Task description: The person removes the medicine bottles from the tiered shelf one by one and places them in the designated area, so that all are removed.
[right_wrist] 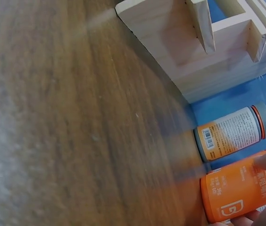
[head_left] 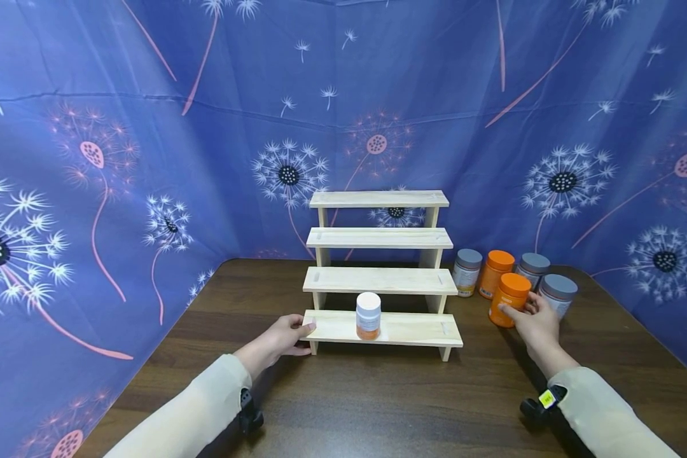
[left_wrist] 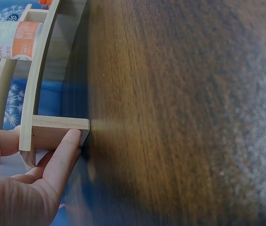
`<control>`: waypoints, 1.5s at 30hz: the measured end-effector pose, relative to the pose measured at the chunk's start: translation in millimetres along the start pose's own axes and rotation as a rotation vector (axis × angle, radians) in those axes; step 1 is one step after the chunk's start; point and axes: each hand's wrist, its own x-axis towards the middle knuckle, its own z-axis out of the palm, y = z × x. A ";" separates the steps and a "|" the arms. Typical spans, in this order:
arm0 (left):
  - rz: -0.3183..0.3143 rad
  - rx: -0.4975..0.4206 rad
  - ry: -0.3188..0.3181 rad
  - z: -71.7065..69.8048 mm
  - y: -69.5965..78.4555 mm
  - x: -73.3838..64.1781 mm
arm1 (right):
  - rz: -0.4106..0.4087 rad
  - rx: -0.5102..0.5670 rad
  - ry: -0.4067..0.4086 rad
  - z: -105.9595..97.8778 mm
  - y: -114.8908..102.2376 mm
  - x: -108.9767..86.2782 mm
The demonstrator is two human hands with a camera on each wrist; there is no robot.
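Observation:
My left hand (head_left: 280,338) holds the left end of the lowest step of a pale wooden stepped rack (head_left: 378,280). In the left wrist view, a fingertip lies against the rack's side panel (left_wrist: 53,132). On that lowest step stands a white-capped bottle (head_left: 368,316) with a white and orange label. Over at the right, my right hand (head_left: 537,326) grips an orange bottle (head_left: 509,302), thumb on its near side. The right wrist view has this bottle's printed label (right_wrist: 236,188) in sight, with part of the hand cut off.
Behind and beside the gripped bottle stand another orange bottle (head_left: 495,275) and grey-capped bottles, one (head_left: 466,273) nearest the rack and another (head_left: 558,294) beyond my right fingers. A blue dandelion-print cloth (head_left: 235,159) hangs behind the dark wooden table (head_left: 389,407).

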 end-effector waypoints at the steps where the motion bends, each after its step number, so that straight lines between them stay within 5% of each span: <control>1: -0.001 -0.003 0.002 0.0 0.2 0.2 | -0.001 0.002 0.011 0.4 -0.6 -0.2; 13: 0.003 -0.027 0.006 1.2 -3.2 -1.4 | -0.007 0.054 0.128 0.4 26.3 33.0; 22: 0.012 -0.023 0.006 1.7 -0.6 -0.1 | -0.035 0.124 0.145 -4.9 -28.8 -6.1; 34: 0.007 -0.027 -0.003 0.3 -3.0 0.7 | -0.136 0.180 0.194 -7.9 -47.1 -14.1; 45: 0.004 -0.025 -0.009 -0.6 -1.5 1.7 | -0.194 0.186 0.137 7.5 -70.9 -34.4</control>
